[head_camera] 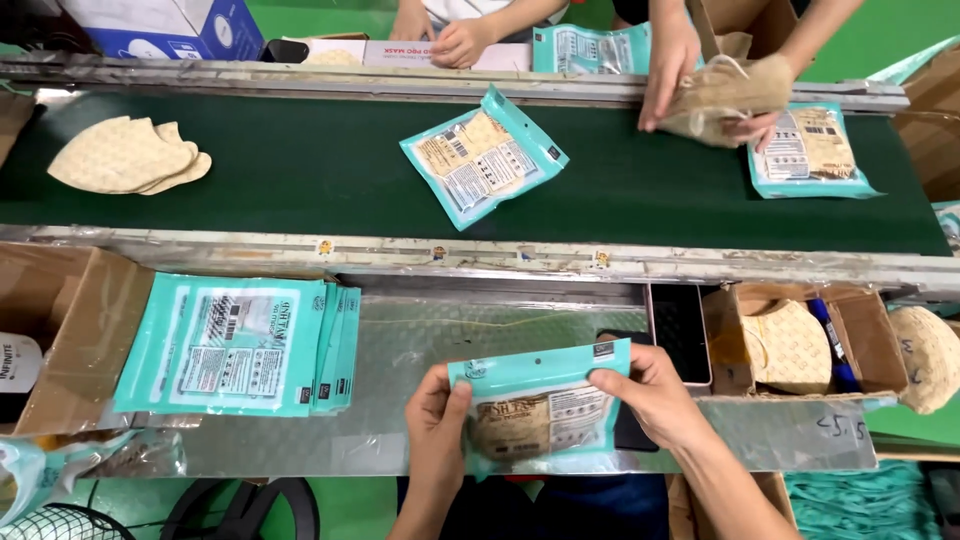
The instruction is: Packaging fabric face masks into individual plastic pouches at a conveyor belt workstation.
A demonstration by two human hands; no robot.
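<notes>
From the head camera, both of the person's hands hold 1 teal pouch [541, 408] above the metal counter [400, 340], just in front of the green conveyor belt [300, 180]. The left hand [437, 408] has its fingers clenched on the pouch's left edge, thumb on the front. The right hand [652, 388] pinches the pouch's top right corner, its fingers grasping the sealed strip. A beige mask shows through the pouch's clear window.

On the counter to the left of the held pouch lies a stack of teal pouches [240, 345], resting partly on a flattened brown carton. To the right of the pouch, a dark phone [681, 330] lies beside an open cardboard box [790, 345] that holds beige masks.

On the belt beyond the pouch, 1 filled pouch [483, 155] lies tilted, a small pile of loose beige masks [125, 155] sits far to the left, and another pouch [808, 150] lies to the right. Other people's hands [690, 80] work across the belt, handling beige masks.
</notes>
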